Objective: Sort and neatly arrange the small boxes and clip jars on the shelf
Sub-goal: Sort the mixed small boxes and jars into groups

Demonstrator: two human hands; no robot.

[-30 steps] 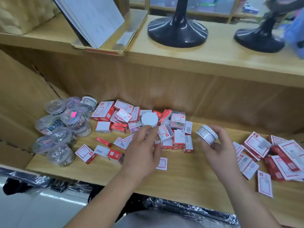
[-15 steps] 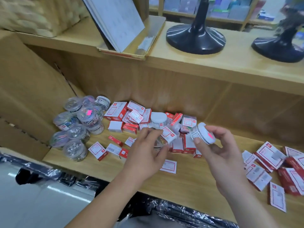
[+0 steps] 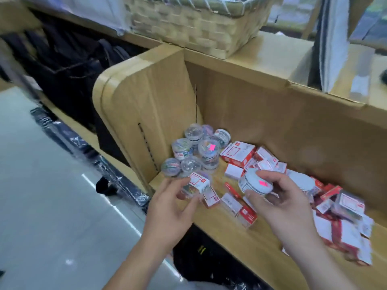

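My right hand (image 3: pixel 278 197) grips a white-lidded clip jar (image 3: pixel 254 183) with a pink sticker, tilted, just above the wooden shelf (image 3: pixel 247 243). My left hand (image 3: pixel 173 204) holds a small clear jar (image 3: pixel 189 188) with a red-and-white label near the shelf's left front corner. Several clear clip jars (image 3: pixel 194 151) are heaped in the back left corner against the side panel. Red-and-white small boxes (image 3: pixel 238 152) lie scattered behind and between my hands. Another white-lidded jar (image 3: pixel 301 182) sits among the boxes behind my right hand.
More red-and-white boxes (image 3: pixel 343 231) are piled at the right. The shelf's wooden side panel (image 3: pixel 134 114) stands on the left. A woven basket (image 3: pixel 196 24) sits on the upper shelf. Grey floor (image 3: pixel 41 185) and dark plastic-wrapped goods (image 3: pixel 209 258) lie below.
The view has swung left. My left hand has lifted a small clear jar out of the boxes and carried it left; my right hand has carried its white-lidded jar left too.
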